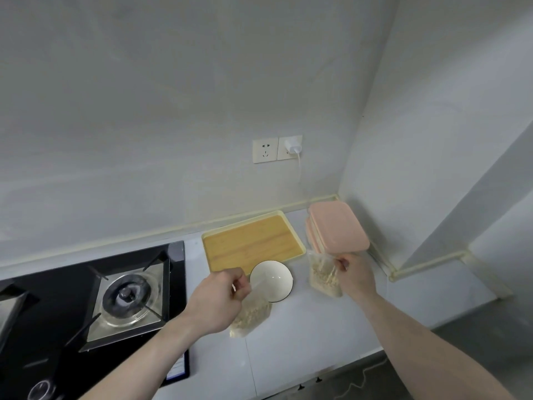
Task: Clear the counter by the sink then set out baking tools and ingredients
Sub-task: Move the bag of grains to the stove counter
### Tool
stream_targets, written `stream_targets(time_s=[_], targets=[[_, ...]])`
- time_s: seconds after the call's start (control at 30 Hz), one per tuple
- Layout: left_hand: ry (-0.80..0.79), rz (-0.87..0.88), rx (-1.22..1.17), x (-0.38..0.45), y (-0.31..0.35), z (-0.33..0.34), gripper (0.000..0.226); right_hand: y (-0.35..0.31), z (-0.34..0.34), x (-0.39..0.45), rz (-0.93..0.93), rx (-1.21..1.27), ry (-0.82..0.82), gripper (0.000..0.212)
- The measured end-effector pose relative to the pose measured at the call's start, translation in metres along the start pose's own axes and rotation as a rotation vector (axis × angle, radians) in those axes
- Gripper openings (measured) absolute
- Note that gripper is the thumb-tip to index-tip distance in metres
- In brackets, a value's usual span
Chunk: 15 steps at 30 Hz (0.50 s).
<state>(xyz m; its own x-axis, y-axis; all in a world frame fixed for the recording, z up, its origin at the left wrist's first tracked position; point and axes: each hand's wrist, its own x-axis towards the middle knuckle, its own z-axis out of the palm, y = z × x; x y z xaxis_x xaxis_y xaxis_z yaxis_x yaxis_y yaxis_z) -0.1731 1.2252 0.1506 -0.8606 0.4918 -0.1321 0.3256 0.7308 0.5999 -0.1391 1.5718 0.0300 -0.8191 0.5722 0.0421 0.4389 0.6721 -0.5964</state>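
Pinching one clear bag of oats each, left hand (219, 301) grips the lower-centre bag (251, 316), right hand (353, 274) the right bag (323, 277); no readable writing.

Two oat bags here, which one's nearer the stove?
The left-hand bag, pinched by the left hand beside the burner; the other bag is by the pink containers.
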Motion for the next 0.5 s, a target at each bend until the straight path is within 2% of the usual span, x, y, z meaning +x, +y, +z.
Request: stream_targets(time_s=[0.3,0.5], targets=[[-0.045,-0.022,0.003,0.012,0.005,0.013,0.018,0.007,0.013,0.014,0.191,0.072,0.056,0.014],[-0.073,-0.015,0.022,0.020,0.008,0.023,0.016,0.013,0.018,0.019,0.246,0.152,0.136,0.017]])
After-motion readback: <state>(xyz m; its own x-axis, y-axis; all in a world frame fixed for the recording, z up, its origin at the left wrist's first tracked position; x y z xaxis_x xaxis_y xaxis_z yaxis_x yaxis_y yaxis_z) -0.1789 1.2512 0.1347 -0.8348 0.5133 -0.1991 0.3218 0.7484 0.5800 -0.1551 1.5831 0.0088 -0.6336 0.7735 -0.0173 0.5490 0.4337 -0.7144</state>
